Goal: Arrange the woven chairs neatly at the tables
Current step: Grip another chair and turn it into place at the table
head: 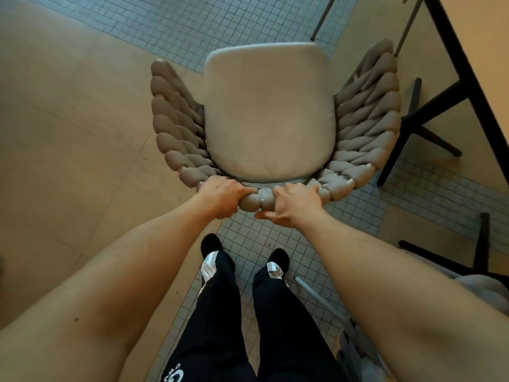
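As we read the view from left to right, plain tan floor (68,128) gives way to a strip of small grey tiles (176,26). Our left hand (221,198) closes its fingers over the top of the backrest, gripping the thick woven cord. At centre stands the woven chair (366,128), its pale seat cushion (268,114) facing away from us, just beside the table. Our right hand (296,205) grips the same rim, fingers curled over it and thumb beneath. Below, two dark trouser legs (220,312) and shoes stand on the tiles. At far right, the table (479,37) with dark legs runs along the edge.
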Tool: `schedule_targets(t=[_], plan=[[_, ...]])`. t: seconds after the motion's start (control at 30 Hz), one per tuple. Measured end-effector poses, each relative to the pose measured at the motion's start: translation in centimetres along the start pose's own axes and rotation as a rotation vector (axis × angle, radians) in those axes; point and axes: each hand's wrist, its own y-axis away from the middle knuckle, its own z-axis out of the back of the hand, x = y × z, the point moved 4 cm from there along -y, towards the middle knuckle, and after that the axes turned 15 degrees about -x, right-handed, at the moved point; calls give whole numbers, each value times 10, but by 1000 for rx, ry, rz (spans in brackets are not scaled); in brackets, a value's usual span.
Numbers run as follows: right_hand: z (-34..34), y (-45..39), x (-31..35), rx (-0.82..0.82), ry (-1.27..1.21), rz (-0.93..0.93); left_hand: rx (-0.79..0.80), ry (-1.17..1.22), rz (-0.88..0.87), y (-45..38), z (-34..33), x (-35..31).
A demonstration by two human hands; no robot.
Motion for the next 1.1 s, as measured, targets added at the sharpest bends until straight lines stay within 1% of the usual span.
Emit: schedule_targets(t=[0.07,0.17,0.23,0.33,0.47,0.53,0.63,0.77,0.87,0.97,1.1], plan=[[-2,-3,25,16,-78,-58,8,-66,-28,5,3,24],[-1,-13,56,20,-213,-98,19,-236,-22,10,8,55],[3,-21,65,-19,-286,-81,33,-315,26,10,12,71],[5,-28,63,-74,-250,20,52,-365,83,6,21,77],[-9,-22,41,-2,-176,133,99,-292,67,2,18,50],[-13,-17,25,23,-140,162,81,-224,65,-1,12,31],[-15,-11,-2,33,4,228,55,-110,51,-7,3,0],[-15,-7,-47,86,132,201,3,-24,23,-14,1,-51],[-12,-7,-79,106,236,160,-41,29,79,-17,-1,-79],[-9,-6,-87,114,256,152,-69,40,134,-20,1,-87],[-10,-4,-83,45,229,149,-93,42,119,-21,3,-84]])
